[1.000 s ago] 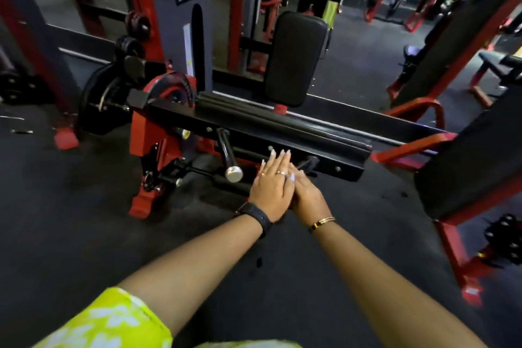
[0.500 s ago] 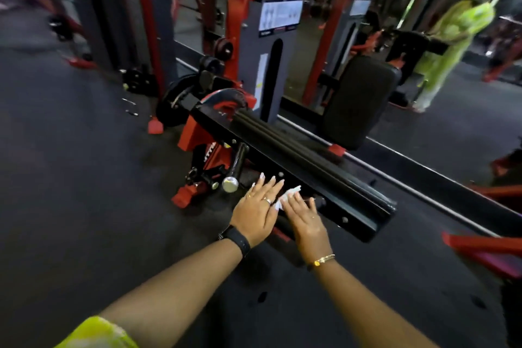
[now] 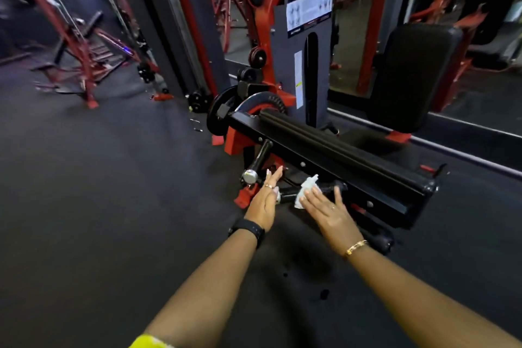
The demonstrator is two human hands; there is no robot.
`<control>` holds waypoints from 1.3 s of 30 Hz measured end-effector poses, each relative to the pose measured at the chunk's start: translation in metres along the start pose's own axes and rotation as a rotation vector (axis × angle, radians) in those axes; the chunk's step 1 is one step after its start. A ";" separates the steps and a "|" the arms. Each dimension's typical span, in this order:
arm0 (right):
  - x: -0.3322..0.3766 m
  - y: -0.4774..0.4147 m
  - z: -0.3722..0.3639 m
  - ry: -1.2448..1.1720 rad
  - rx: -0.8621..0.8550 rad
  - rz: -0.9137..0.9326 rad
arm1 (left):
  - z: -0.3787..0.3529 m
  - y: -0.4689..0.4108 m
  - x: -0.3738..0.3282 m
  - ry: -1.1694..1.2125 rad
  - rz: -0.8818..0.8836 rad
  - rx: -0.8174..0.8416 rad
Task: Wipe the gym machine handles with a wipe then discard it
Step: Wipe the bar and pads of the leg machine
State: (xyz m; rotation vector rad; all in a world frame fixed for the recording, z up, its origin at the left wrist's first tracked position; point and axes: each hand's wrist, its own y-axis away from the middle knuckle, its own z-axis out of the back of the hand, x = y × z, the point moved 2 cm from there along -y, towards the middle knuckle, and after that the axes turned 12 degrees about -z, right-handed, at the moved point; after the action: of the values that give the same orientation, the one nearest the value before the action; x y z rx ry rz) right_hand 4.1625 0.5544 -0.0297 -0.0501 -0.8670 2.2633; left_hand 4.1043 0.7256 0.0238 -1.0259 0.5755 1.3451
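Observation:
A crumpled white wipe (image 3: 308, 189) lies over a short black handle (image 3: 288, 194) that sticks out low from the black and red gym machine (image 3: 339, 155). My right hand (image 3: 329, 213) presses the wipe onto this handle with flat fingers, its thumb on the far side. My left hand (image 3: 265, 200) is just left of the handle's chrome end, fingers straight and apart, holding nothing. A second black handle with a chrome cap (image 3: 250, 176) angles down beside my left fingertips.
A black back pad (image 3: 412, 76) stands behind the machine at the right, in front of a mirror wall. The red and grey weight tower (image 3: 308, 45) rises behind the beam. More red frames (image 3: 76, 45) stand far left on dark rubber flooring (image 3: 99, 206).
My hands have come apart: the left has slid off to the left while the right stays on the wipe. My view has swung left and closer to the machine.

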 end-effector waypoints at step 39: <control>-0.029 0.015 0.024 0.378 0.202 -0.159 | -0.031 0.002 -0.014 -1.073 -0.325 0.170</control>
State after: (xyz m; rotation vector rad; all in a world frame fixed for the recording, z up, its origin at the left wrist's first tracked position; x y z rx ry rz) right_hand 4.1690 0.5149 -0.0257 -0.2963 -0.4266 2.0865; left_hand 4.1063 0.6917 0.0202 -0.1457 -0.2773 1.3071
